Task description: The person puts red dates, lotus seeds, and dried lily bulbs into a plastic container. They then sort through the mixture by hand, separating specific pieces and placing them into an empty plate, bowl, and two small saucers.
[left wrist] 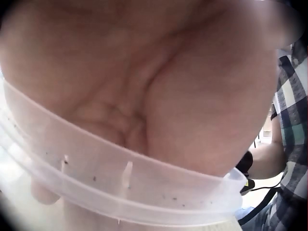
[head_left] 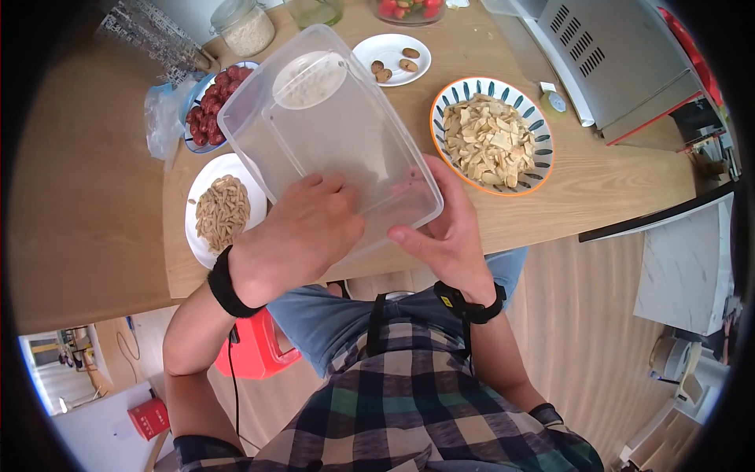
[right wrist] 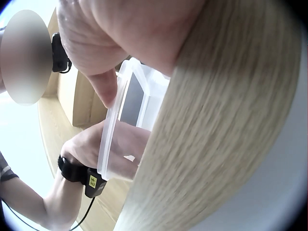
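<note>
A clear plastic container (head_left: 370,134) is held tilted over the near table edge. My right hand (head_left: 448,228) grips its near right corner, the thumb (right wrist: 103,86) on the rim and the fingers showing through the wall. My left hand (head_left: 307,232) reaches over the near rim into the container. In the left wrist view its palm (left wrist: 144,96) fills the upper part, with the translucent wall (left wrist: 144,183) across the fingers. Whether those fingers hold anything, I cannot tell. A white plate of tan, stubby pieces (head_left: 255,200) is beside the left hand; a bowl of pale dried slices (head_left: 515,177) is beyond the right.
A blue-rimmed dish of red dates (head_left: 208,106) and a plastic bag (head_left: 163,118) sit at the left. Behind are a white plate with several brown nuts (head_left: 397,47), a grain jar (head_left: 244,31) and a strawberry bowl (head_left: 409,9). A grey appliance (head_left: 613,55) stands at right.
</note>
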The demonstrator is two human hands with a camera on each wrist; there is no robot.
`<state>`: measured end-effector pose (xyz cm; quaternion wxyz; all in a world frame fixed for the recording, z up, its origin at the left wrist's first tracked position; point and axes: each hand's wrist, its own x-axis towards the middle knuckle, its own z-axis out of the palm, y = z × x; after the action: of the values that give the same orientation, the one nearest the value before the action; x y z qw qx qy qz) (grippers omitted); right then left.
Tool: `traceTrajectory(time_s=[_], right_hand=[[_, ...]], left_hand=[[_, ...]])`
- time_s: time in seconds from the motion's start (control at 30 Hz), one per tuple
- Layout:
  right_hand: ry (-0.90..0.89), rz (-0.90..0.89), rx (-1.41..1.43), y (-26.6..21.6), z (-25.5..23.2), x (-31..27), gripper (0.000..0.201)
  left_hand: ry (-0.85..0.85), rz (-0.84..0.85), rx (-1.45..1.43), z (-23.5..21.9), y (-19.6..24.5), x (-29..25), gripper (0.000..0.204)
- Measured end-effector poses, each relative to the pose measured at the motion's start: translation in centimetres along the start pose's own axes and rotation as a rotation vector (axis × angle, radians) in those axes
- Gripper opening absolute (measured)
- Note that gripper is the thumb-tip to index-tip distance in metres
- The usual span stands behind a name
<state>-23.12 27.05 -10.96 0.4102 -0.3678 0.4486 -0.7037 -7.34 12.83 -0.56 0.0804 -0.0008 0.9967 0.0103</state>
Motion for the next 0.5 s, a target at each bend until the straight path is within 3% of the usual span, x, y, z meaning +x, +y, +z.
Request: traceTrajectory(time_s=[0.17, 0.27, 0.33, 0.43, 0.5], right_hand=[[0.0, 0.003, 0.01, -0.3, 0.4, 0.0, 0.086], [0.009, 0.003, 0.028, -0.1, 0.4, 0.0, 0.086], [0.005, 0.001, 0.017, -0.3, 0.4, 0.0, 0.086], [0.0, -0.001, -0.009, -0.4, 0.5, 0.1, 0.085], [-0.002, -0.007, -0.032, -0.5, 0.6, 0.2, 0.085]], left_hand=[[0.05, 0.022, -0.058, 0.5, -0.2, -0.3, 0.007], [-0.038, 0.025, -0.122, 0.5, -0.2, -0.1, 0.006], [0.1, 0.022, -0.217, 1.5, -0.4, -0.4, 0.004], [0.111, 0.025, -0.235, 1.9, -0.2, -0.3, 0.005], [0.007, -0.033, -0.246, 1.3, -0.2, 0.4, 0.006]])
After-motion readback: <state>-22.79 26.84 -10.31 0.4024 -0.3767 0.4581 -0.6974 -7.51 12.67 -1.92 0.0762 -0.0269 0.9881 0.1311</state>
